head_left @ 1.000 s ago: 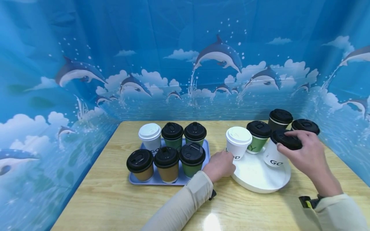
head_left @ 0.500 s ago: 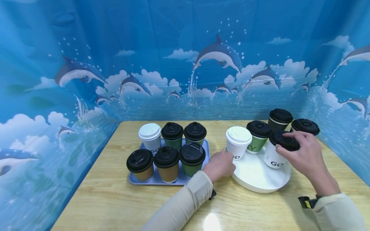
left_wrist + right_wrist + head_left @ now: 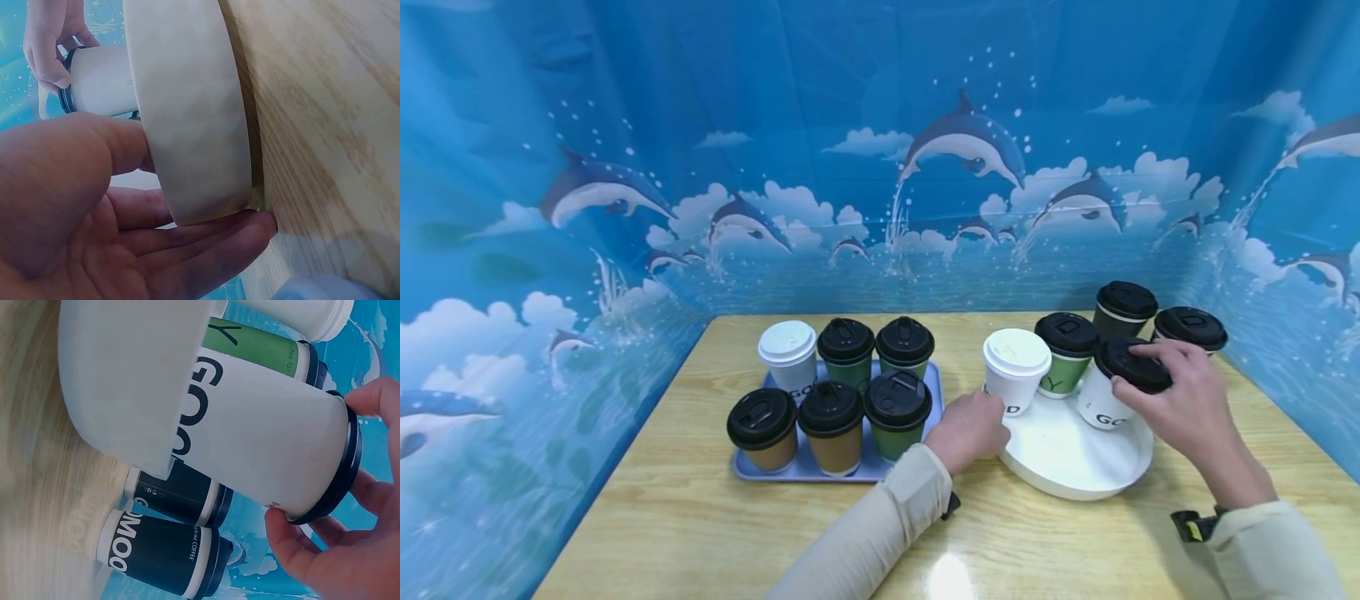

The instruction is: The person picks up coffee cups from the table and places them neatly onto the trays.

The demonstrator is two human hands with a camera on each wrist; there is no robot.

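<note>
My left hand (image 3: 970, 432) grips the near-left rim of a round white tray (image 3: 1075, 467); in the left wrist view its thumb lies over the rim and the fingers (image 3: 206, 250) lie along the outer side and underneath. My right hand (image 3: 1187, 412) holds a white paper coffee cup (image 3: 269, 431) by its black lid (image 3: 1132, 364), thumb and fingers round the lid's edge. The cup's base is behind the tray wall in the right wrist view. Beside it on the tray are a green cup (image 3: 1060, 377) with a black lid and a white cup (image 3: 1017, 354) with a white lid.
Two dark cups (image 3: 1123, 307) with black lids stand on the table behind the tray, at the right. To the left, a blue-purple rectangular tray (image 3: 745, 468) bears several lidded cups, brown, green and white. A dolphin-print curtain (image 3: 880, 167) encloses the table's back and sides.
My right hand has shifted slightly left with the white cup, bringing it closer to the green cup. The left hand keeps its grip on the tray rim.
</note>
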